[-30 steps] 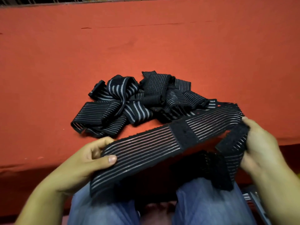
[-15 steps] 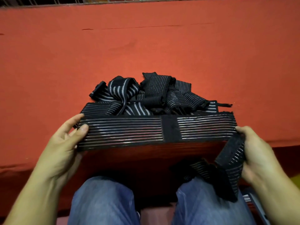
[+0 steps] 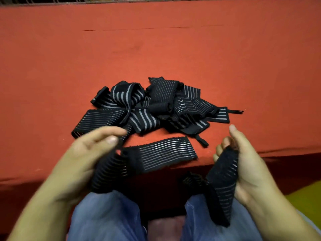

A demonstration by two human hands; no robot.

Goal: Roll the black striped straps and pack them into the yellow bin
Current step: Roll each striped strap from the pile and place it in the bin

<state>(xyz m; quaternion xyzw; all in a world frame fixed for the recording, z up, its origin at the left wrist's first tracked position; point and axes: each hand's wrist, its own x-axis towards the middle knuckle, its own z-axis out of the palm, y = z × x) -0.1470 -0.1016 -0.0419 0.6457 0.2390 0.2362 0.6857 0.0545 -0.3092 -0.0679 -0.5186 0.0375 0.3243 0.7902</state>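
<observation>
A pile of black striped straps [image 3: 149,108] lies tangled on the red table [image 3: 173,49]. One black striped strap [image 3: 166,153] rests flat at the table's near edge, and my left hand [image 3: 90,157] grips its left part, thumb on top, with the fabric draped over the palm. My right hand [image 3: 246,167] holds a dark strap length [image 3: 222,186] that hangs down over my right knee. Its fingers curl behind the top of it and the thumb points up. I cannot tell whether the two lengths join below the table edge. A yellow surface [image 3: 305,193], possibly the bin, shows at the lower right.
My knees in blue jeans [image 3: 107,218] sit under the table's near edge. A thin black tab [image 3: 202,141] sticks out of the pile toward my right hand. A railing runs along the table's far edge.
The strap was stretched taut between both hands; now it has gone slack, one end lying on the table edge. My hands have moved nearer my lap.
</observation>
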